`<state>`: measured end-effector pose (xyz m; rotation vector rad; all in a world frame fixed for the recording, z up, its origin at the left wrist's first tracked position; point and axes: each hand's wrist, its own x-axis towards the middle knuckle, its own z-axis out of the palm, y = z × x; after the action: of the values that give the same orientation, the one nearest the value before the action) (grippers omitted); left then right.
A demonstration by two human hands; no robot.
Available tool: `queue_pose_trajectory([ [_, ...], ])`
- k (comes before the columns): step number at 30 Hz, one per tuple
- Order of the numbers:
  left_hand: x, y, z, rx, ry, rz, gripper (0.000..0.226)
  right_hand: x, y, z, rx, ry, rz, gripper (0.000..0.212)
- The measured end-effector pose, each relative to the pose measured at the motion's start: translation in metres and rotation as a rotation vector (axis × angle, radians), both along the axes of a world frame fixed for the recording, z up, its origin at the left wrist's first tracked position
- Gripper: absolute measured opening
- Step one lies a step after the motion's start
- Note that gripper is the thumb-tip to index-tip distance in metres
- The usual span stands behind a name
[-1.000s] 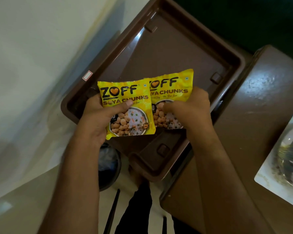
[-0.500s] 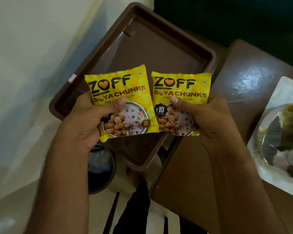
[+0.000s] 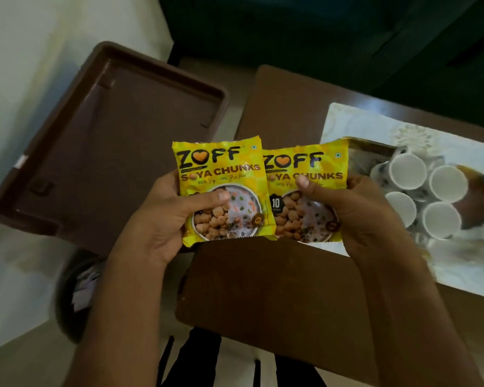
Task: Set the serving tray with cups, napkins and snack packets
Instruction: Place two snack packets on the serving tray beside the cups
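My left hand point(image 3: 162, 219) grips a yellow soya chunks packet point(image 3: 221, 174), thumb across its front. My right hand point(image 3: 358, 216) holds a second, identical packet point(image 3: 305, 169) beside it; the left packet overlaps the right one's edge. Both packets hang in the air over the brown table point(image 3: 263, 289). A brown plastic tray point(image 3: 118, 141) with a raised rim lies to the left and holds nothing. To the right, several white paper cups point(image 3: 419, 191) stand clustered on a white patterned mat point(image 3: 358, 121).
A dark round bin point(image 3: 73, 289) stands on the pale floor below the tray. Dark green upholstery point(image 3: 319, 37) fills the far side. My legs in dark trousers point(image 3: 196, 358) show at the bottom. A brownish object point(image 3: 478, 196) sits behind the cups, blurred.
Both hands have carried the packets rightward, away from over the tray to above the table. The view has swung right, bringing the cups into sight.
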<state>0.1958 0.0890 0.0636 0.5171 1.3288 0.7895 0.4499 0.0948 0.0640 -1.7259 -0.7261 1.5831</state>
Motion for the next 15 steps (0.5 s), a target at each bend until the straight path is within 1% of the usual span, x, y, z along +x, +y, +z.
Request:
queue_pose_trajectory([
  [2,0.03,0.002,-0.001,-0.003,-0.002,-0.048,0.053,0.029,-0.008,0.004,0.017,-0.003,-0.076,0.071],
  [3,0.042,0.003,-0.001,-0.004,-0.004,-0.064,0.054,0.04,-0.011,0.005,0.019,-0.004,-0.108,0.067],
  [5,0.069,0.006,-0.002,-0.002,-0.001,-0.103,0.061,0.066,-0.017,0.009,0.018,-0.005,-0.172,0.045],
  [6,0.081,0.007,-0.003,-0.004,-0.003,-0.12,0.065,0.078,-0.021,0.01,0.021,-0.002,-0.208,0.039],
  [8,0.102,0.01,-0.004,-0.006,-0.002,-0.133,0.065,0.1,-0.027,0.012,0.019,-0.019,-0.268,0.035],
  [10,0.122,0.014,-0.007,-0.013,0.005,-0.138,0.064,0.122,-0.031,0.011,0.026,-0.042,-0.327,0.025],
  [13,0.14,0.022,-0.012,-0.014,0.023,-0.145,0.065,0.147,-0.033,0.006,0.049,-0.065,-0.369,0.037],
  [15,0.153,0.026,-0.015,-0.012,0.028,-0.142,0.06,0.165,-0.034,0.005,0.053,-0.064,-0.37,0.048],
])
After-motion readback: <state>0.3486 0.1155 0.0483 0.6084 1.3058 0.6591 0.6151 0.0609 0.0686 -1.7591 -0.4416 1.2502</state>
